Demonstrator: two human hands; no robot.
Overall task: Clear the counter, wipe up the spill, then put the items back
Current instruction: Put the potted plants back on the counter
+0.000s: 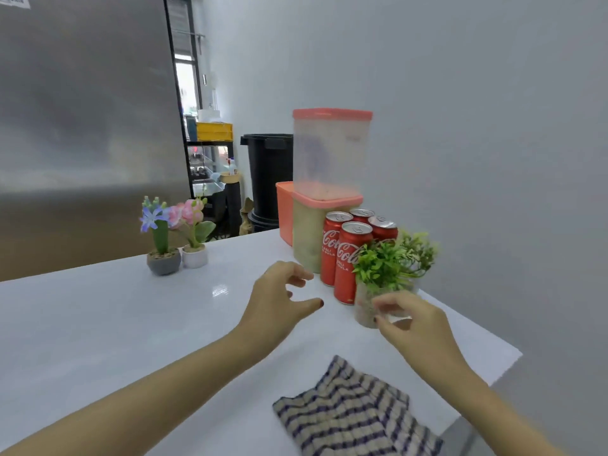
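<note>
1. Head view: the checked cloth (355, 413) lay rumpled at the near edge of the white counter (131, 324). Its long axis slanted from near right to far left, with one corner pointing toward the cans.
2. Four cola cans (348, 261) stood upright beside the stacked containers (329, 179), with the green plant (388, 264) just in front.
3. The left hand (279, 297) hovered over the counter, fingers loosely curled, holding nothing.
4. The right hand (411, 320) curved at the plant's glass pot; whether it gripped the pot could not be told.

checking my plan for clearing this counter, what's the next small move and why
Probably close the right hand round the green plant's pot and lift it away: its fingers curl right at the pot, though contact is unclear, while the left hand hangs open short of the cans, and the striped cloth lies untouched.
</note>
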